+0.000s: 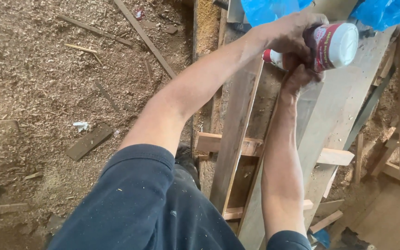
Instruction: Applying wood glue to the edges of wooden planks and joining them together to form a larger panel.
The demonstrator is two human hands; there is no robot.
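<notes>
Hands: my left hand (285, 33) wraps the glue bottle (332, 45), my right hand (298, 74) closes under its nozzle end | bottle: tipped sideways above the long plank (237, 125) | handling: light, squeezable plastic, probably slick; best gripped round the body | around: sawdust floor (38, 83), blue sheet (269, 9)

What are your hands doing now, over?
Left hand gripping white bottle sideways. Right hand at its red cap end. Both over wooden planks. Nothing blocking.
</notes>
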